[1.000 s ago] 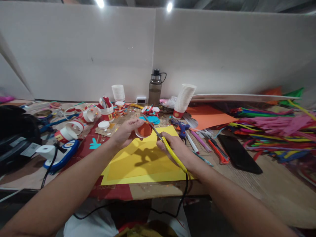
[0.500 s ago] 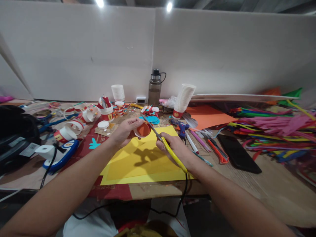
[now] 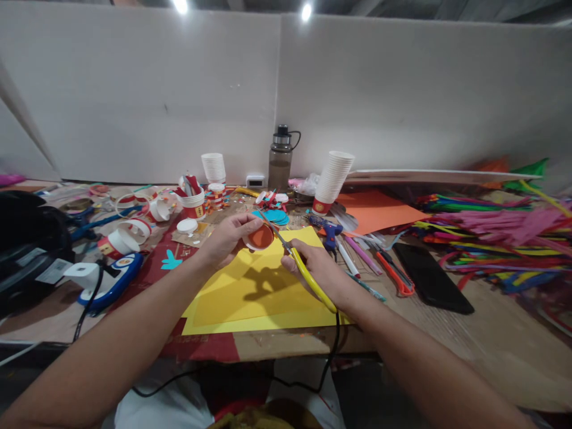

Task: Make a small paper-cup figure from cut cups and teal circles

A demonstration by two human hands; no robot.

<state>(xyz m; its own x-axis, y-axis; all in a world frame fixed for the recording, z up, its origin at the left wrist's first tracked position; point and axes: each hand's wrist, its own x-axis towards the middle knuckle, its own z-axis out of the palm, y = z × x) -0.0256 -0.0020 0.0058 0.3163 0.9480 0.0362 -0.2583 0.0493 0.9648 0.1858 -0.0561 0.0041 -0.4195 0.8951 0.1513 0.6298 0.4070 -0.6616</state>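
Between the thumb and fingers of my left hand (image 3: 230,238) is a small round orange piece with a white rim (image 3: 261,238), perhaps the bottom of a paper cup. My right hand (image 3: 315,265) is closed around yellow-handled scissors (image 3: 310,280). Their metal blades run up and left, against the right edge of the round piece; whether they touch it I cannot tell. Both hands are above yellow paper sheets (image 3: 250,304), on which their shadow falls. Behind the round piece lie several blue paper discs (image 3: 277,218).
Stacked paper cups (image 3: 333,182) and a water bottle (image 3: 280,170) stand at the back. A blue glue gun (image 3: 331,232), pens, a red cutter (image 3: 393,274) and a black phone (image 3: 431,277) lie at right, before colourful pipe cleaners (image 3: 500,226). Cut cups (image 3: 118,241) lie at left.
The round piece and the scissors have shifted very slightly, with the blades still at the piece's right edge. Both hands keep their holds, and the table is otherwise the same.
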